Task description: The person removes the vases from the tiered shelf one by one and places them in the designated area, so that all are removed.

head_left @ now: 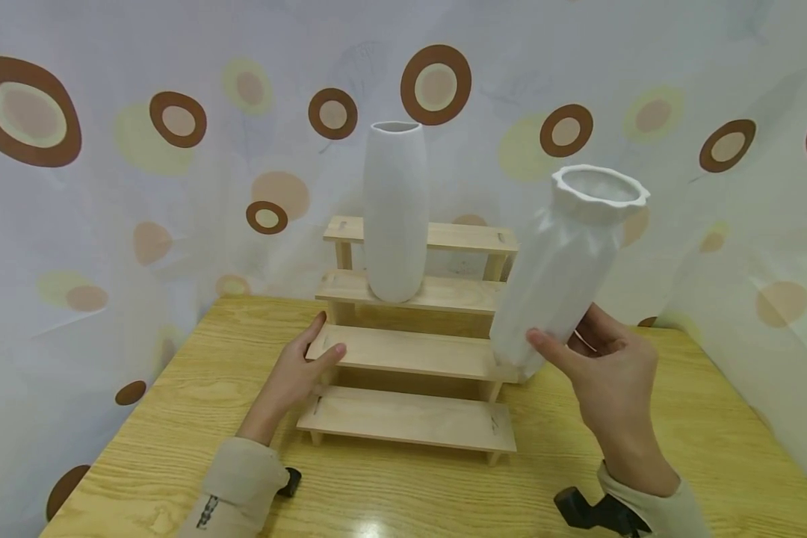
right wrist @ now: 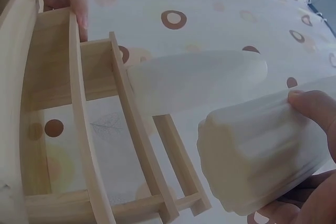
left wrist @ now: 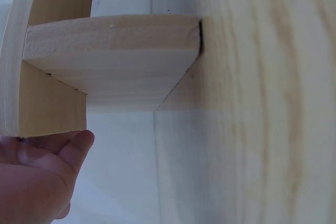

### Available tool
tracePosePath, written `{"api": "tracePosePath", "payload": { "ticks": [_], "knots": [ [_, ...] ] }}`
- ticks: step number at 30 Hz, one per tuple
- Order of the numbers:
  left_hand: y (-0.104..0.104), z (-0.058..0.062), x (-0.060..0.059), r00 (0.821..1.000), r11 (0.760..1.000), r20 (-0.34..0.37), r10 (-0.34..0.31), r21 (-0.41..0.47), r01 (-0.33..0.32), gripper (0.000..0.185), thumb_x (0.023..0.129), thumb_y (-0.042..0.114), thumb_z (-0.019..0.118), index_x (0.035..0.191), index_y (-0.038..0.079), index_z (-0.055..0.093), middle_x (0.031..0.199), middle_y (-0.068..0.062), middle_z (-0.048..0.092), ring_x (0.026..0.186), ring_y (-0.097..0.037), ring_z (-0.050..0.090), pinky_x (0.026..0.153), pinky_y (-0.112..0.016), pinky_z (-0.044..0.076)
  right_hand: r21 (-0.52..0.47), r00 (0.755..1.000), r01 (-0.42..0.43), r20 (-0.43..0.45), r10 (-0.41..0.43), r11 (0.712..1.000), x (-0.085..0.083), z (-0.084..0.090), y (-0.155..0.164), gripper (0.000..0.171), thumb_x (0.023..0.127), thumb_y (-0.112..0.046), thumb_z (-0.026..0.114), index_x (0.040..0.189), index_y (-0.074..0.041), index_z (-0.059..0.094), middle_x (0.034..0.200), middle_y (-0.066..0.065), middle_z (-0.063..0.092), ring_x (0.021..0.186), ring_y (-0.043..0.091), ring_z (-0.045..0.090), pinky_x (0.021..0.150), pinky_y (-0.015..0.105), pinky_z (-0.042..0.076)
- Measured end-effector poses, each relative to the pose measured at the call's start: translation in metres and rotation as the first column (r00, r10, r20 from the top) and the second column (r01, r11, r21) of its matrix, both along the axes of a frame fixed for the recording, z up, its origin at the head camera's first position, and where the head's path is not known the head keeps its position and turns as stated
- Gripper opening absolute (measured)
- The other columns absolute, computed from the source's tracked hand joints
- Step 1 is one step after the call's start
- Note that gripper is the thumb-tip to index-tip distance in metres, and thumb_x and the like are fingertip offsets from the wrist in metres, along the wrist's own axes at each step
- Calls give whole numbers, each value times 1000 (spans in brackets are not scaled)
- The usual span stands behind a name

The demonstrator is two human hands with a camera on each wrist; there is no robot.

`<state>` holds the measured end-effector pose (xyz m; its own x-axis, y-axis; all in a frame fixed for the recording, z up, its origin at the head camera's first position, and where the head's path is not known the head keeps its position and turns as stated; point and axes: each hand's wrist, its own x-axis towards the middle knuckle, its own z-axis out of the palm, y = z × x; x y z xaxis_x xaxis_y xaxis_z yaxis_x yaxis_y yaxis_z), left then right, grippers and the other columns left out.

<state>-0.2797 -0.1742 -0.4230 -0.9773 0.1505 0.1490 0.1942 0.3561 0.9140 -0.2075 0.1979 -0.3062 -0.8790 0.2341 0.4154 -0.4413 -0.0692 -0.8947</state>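
Spotted backdrop (head_left: 262, 149), wooden table (head_left: 403, 486): the left hand (head_left: 296, 373) grips one end of the stepped rack (head_left: 403, 351); the right hand (head_left: 615, 373), partly hidden behind the tilted fluted vase (head_left: 558, 276), clasps it near the other

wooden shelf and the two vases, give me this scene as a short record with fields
surface: wood-grain table
stand: wooden shelf, four stepped tiers
on stand: smooth white vase, upright, second tier from top
left hand: grips the left end of the second tier from bottom
right hand: holds ridged white vase
held vase pose: tilted, mouth up
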Motion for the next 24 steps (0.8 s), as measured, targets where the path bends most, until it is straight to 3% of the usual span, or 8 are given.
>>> {"api": "tracePosePath", "payload": {
  "ticks": [3, 10, 16, 24],
  "knots": [
    [0, 0, 0, 1000, 1000, -2, 0, -2, 0, 85, 96, 49, 60, 159, 13, 17, 163, -2, 15, 149, -25, 8, 117, -51, 16, -5, 1000, -1, 11, 1, 1000, 3, 0, 3, 64, 70, 14, 83, 129, 0, 64, 121, 16, 67, 108, 24, 67, 83, 32, 53],
    [6, 28, 18, 999, 1000, 43, -12, 9, 11, 77, 101, 31, 60, 158, 4, 16, 163, -10, 13, 149, -31, 7, 117, -52, 15, -42, 999, 11, 31, -10, 999, 9, -1, 6, 65, 69, 18, 81, 129, 2, 64, 119, 15, 68, 106, 24, 68, 82, 32, 53],
    [0, 3, 1, 1000, 1000, 19, -4, 1, 4, 80, 99, 42, 60, 159, 14, 16, 163, -2, 13, 149, -27, 7, 117, -52, 15, -56, 1000, 23, 20, -22, 998, 13, -2, 10, 64, 68, 22, 79, 128, 4, 64, 117, 16, 69, 103, 25, 69, 81, 32, 55],
    [-1, 0, 0, 1000, 1000, -5, -4, -4, 4, 85, 97, 49, 60, 159, 11, 16, 163, -2, 15, 149, -25, 8, 117, -50, 16, -55, 1000, 18, 27, -16, 998, 15, -3, 12, 63, 69, 21, 79, 128, 5, 63, 120, 17, 67, 105, 25, 68, 82, 33, 53]
  ]
}}
